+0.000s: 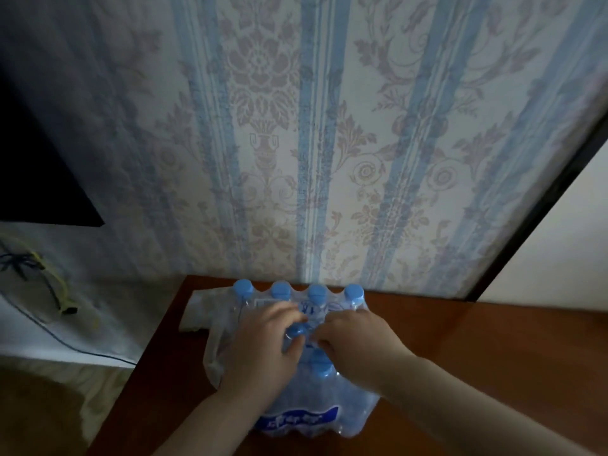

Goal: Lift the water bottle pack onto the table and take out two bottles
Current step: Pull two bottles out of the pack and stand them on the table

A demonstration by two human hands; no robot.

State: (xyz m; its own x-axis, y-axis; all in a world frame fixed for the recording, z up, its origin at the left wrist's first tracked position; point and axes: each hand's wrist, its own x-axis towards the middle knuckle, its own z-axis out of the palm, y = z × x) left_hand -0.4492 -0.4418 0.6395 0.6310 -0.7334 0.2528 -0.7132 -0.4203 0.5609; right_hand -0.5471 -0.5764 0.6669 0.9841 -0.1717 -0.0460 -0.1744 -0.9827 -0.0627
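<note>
The left hand's fingers [289,319] curl around a blue cap [297,330] near the middle of the water bottle pack [296,373], apparently pinching it or the film over it; whether the cap is truly gripped cannot be told through the blur. The right hand's fingers [324,340] are bent down into the wrap just beside that cap, seemingly clawing at the plastic rather than holding a bottle. The left hand [263,350] and the right hand [358,343] sit nearly touching over the pack's top, palms down, forearms coming in from the near edge of the counter [460,357].

The pack already stands on the counter, toward its back left corner, close to the wall, with loose film [197,311] trailing off its left side. So the lifting looks done, and the step in hand is opening the wrap to free a first bottle. The next move likely calls for widening the tear, then drawing the bottle straight up by its neck.
</note>
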